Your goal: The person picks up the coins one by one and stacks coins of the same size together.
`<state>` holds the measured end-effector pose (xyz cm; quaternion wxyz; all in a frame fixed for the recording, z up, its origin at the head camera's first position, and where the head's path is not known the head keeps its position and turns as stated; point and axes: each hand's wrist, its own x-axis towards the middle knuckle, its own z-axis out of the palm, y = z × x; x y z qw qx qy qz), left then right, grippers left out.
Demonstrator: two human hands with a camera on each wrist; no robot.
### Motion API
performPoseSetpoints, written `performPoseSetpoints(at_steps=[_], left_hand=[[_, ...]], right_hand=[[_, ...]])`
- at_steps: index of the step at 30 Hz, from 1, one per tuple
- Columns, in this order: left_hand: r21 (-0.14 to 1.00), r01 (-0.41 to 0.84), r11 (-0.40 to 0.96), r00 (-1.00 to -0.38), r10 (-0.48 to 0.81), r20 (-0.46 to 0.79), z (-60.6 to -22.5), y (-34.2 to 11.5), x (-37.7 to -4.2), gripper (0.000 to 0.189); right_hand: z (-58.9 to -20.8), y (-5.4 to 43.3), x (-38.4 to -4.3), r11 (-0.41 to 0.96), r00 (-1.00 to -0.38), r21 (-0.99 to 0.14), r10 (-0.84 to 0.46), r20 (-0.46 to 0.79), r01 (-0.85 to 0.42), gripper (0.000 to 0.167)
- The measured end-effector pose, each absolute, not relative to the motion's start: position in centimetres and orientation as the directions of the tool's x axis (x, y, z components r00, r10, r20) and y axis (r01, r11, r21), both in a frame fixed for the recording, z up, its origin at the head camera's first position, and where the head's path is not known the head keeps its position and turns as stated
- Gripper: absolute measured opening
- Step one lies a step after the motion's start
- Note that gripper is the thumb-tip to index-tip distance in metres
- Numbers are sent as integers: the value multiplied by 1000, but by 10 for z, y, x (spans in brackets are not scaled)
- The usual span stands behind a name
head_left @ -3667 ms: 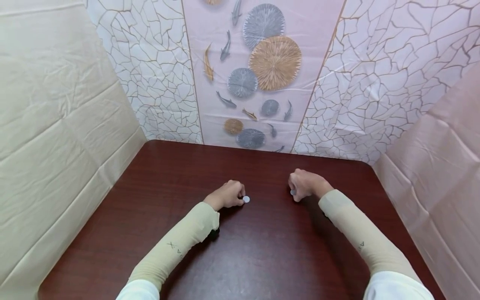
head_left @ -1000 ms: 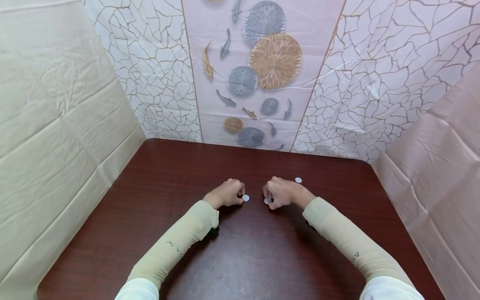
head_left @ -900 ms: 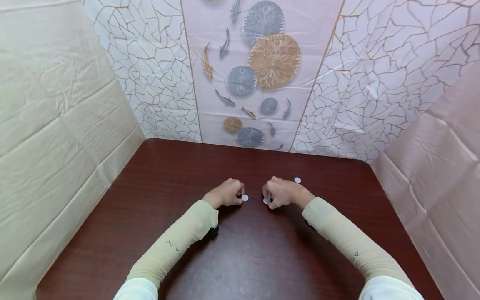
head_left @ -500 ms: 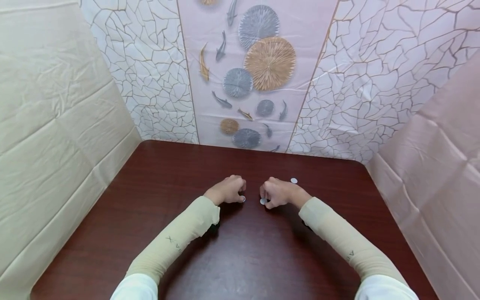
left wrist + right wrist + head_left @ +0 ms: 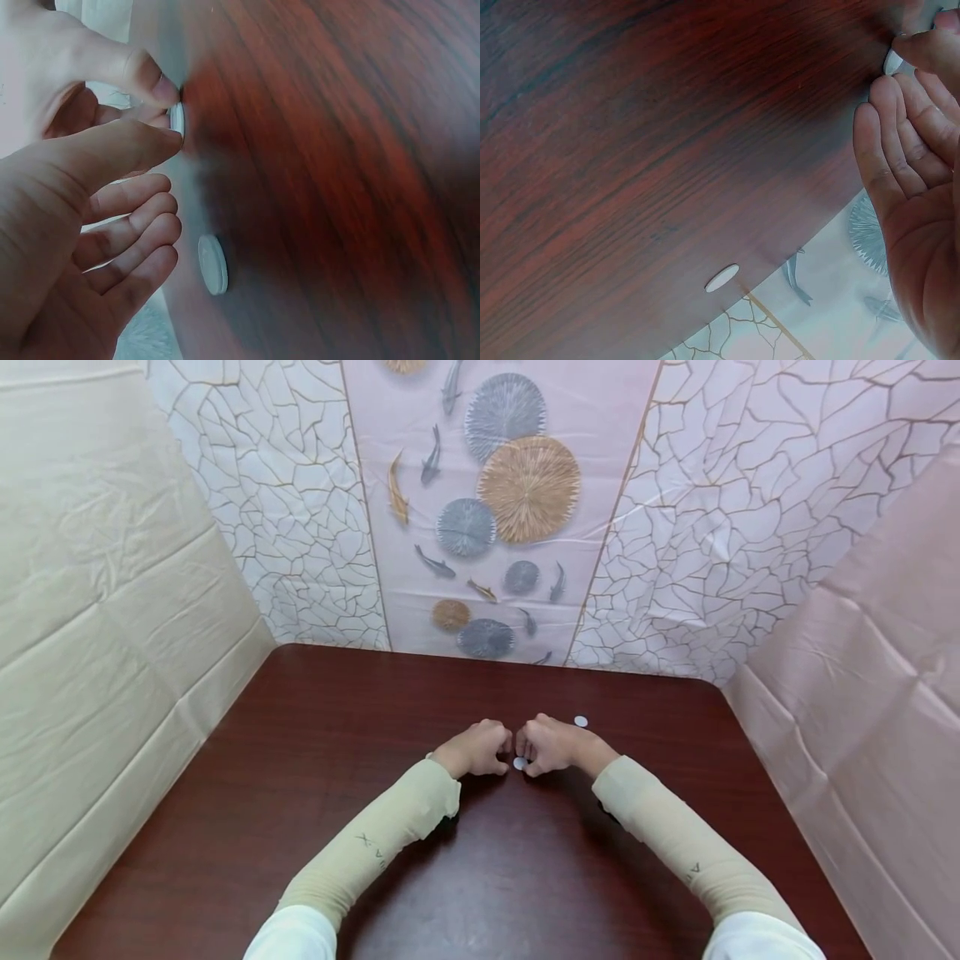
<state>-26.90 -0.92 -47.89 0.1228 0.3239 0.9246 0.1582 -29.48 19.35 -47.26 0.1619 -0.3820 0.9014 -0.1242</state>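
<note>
My right hand pinches a small white disc at the middle of the table. Facing it closely is my left hand, its thumb and forefinger parted beside that disc. In the left wrist view, the left thumb tip overlaps the edge of the pinched disc; whether it touches is unclear. A second white disc lies below the left fingers there, and its edge peeks out behind the left wrist in the head view. A third white disc lies beyond the right wrist.
The dark red-brown wooden table has rounded far corners. A patterned cloth with fish and round leaves hangs behind it. Plain pale cloths stand along both sides.
My right hand brought a disc leftward to the middle, leaving another at the far right. My left hand let go of its disc and moved right, up to the right hand.
</note>
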Motion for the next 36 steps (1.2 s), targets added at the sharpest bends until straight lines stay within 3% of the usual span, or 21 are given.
performPoseSetpoints(at_steps=[25,36], left_hand=[[416,548,726,-760,639,-114,-486,6,-271,11],[390,548,740,-762,634,-132,-484,9,-272,12]], right_hand=[[-476,197,-294,690,-681,-363,-710,-176,-626,8],[-461,225,-300,744,-725,-333,-657,-205,-579,23]])
